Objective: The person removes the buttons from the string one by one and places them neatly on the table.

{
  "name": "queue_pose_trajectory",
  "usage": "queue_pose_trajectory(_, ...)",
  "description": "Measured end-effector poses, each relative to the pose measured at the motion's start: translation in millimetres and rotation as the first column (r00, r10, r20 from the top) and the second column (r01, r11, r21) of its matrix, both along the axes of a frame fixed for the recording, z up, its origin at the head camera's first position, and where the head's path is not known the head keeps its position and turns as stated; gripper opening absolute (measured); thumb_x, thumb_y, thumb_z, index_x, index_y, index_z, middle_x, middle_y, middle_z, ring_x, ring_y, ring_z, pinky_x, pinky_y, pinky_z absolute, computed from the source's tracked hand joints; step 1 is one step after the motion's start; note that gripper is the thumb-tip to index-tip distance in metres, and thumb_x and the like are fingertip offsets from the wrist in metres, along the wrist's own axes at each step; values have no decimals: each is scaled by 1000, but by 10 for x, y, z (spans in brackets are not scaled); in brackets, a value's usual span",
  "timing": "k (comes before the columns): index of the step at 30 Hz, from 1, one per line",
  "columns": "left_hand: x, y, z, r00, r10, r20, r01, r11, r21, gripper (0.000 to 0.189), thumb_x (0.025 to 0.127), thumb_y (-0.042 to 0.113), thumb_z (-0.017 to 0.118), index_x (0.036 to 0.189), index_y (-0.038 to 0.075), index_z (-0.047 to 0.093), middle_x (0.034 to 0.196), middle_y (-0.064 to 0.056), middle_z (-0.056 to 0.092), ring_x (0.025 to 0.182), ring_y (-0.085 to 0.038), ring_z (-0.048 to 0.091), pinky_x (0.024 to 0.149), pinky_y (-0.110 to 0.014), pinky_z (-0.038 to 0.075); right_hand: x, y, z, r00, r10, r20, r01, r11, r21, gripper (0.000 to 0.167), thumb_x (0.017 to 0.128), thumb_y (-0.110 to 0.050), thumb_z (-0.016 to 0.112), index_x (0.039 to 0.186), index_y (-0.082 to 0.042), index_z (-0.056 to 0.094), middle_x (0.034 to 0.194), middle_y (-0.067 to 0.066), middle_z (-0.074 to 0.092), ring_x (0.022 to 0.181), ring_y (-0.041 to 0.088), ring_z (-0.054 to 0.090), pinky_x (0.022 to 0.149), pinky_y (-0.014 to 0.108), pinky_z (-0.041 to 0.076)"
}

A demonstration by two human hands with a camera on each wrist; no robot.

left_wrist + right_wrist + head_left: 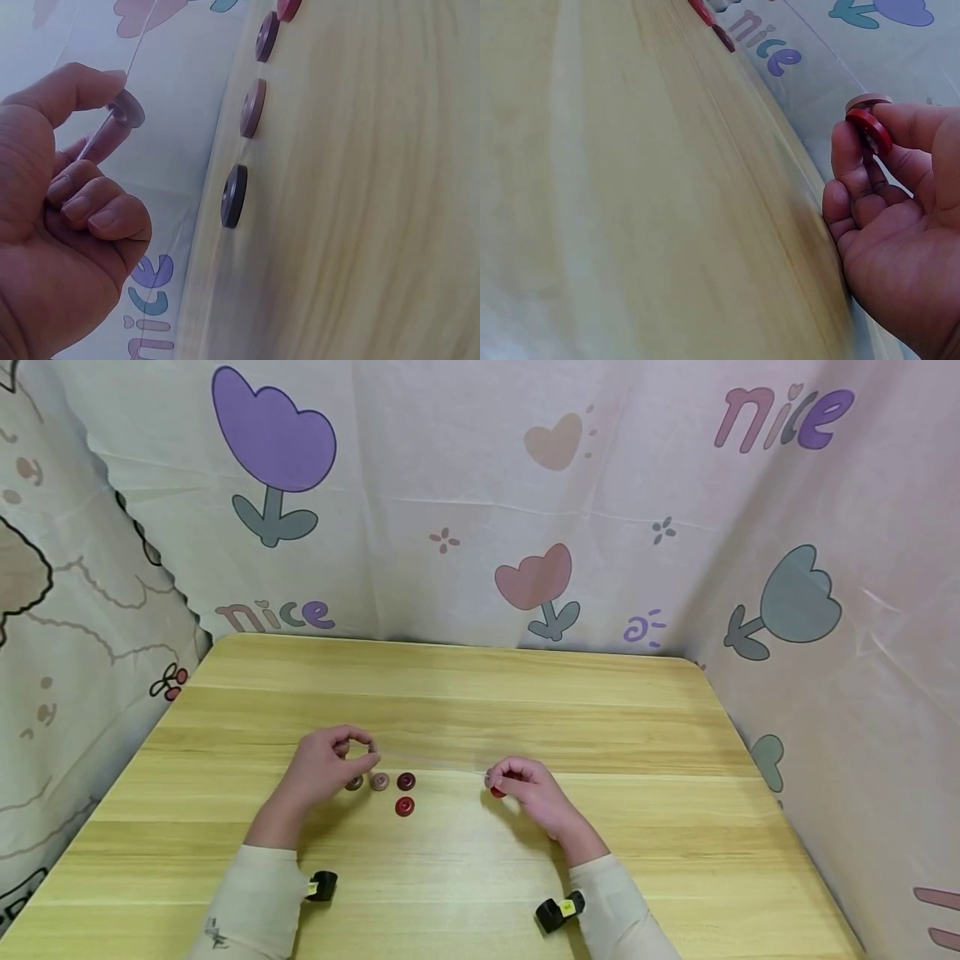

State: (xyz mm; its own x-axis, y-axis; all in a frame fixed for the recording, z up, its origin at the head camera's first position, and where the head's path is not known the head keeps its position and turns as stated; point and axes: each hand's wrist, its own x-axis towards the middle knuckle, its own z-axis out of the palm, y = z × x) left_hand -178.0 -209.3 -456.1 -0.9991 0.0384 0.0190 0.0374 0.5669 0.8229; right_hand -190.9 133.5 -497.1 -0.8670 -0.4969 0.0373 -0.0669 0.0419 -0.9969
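My left hand (318,768) pinches a grey button (130,109) between thumb and forefinger, its other fingers curled in. A thin white string (139,46) passes at the button and runs down into the palm. Across to the right, the string stretches toward my right hand (540,797). That hand grips a red button (869,132) and a pinkish-tan button (868,98) close together at its fingertips. On the table just beside the left hand lie a dark grey button (235,196), a dusty pink button (380,782), a dark maroon button (406,782) and a red button (405,806).
Both hands are above a light wood-grain table (450,877). A white patterned cloth (420,460) hangs behind the table and along its sides. Small black wrist cameras sit by the sleeves, one at the left (322,886) and one at the right (558,912).
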Motion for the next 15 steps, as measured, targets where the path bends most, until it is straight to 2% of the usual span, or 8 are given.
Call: queue_pose_trajectory(15, 3, -141, -9, 999, 30, -17, -30, 999, -36, 20, 89, 23, 78, 103, 11, 70, 65, 0, 31, 54, -17, 32, 46, -29, 31, 2, 6, -5, 1000, -3, 19, 3, 1000, -3, 13, 98, -3, 56, 98, 8, 63, 102, 24, 64, 101, 32, 60, 89, 35, 49)
